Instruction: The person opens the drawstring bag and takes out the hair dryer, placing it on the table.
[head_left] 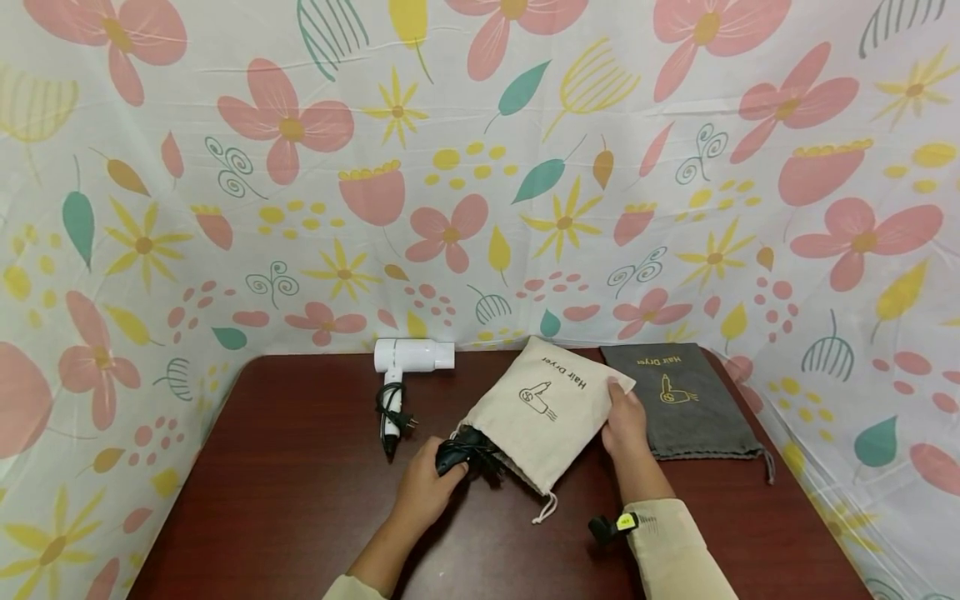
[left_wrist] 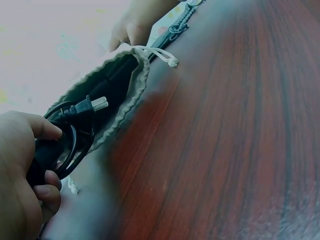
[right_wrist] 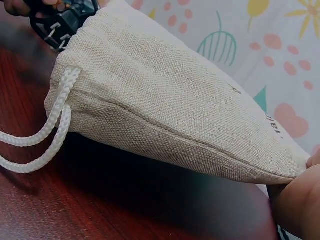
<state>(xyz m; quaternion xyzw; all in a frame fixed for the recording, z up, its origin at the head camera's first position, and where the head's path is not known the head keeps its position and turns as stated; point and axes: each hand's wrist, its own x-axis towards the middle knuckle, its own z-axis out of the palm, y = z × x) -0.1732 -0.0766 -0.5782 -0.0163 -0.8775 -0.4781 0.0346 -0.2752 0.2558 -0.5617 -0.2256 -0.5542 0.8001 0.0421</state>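
A beige drawstring bag (head_left: 555, 425) printed "Hair Dryer" is lifted at a tilt over the table, its mouth toward the lower left. At that mouth my left hand (head_left: 423, 492) grips the handle of a black hair dryer (head_left: 452, 457). The rest of the dryer lies inside the bag, mostly hidden. A bundled black cord with a two-pin plug (left_wrist: 82, 111) sits by my left thumb in the left wrist view. My right hand (head_left: 626, 423) pinches a closed bottom corner of the bag. White drawstring loops (right_wrist: 60, 117) hang from the opening.
A white hair dryer (head_left: 412, 355) with its cord wound round the handle lies at the back left of the dark red table (head_left: 285, 500). The grey drawstring bag (head_left: 697, 429) lies flat at the right. Behind the table hangs a flowered curtain (head_left: 450, 167).
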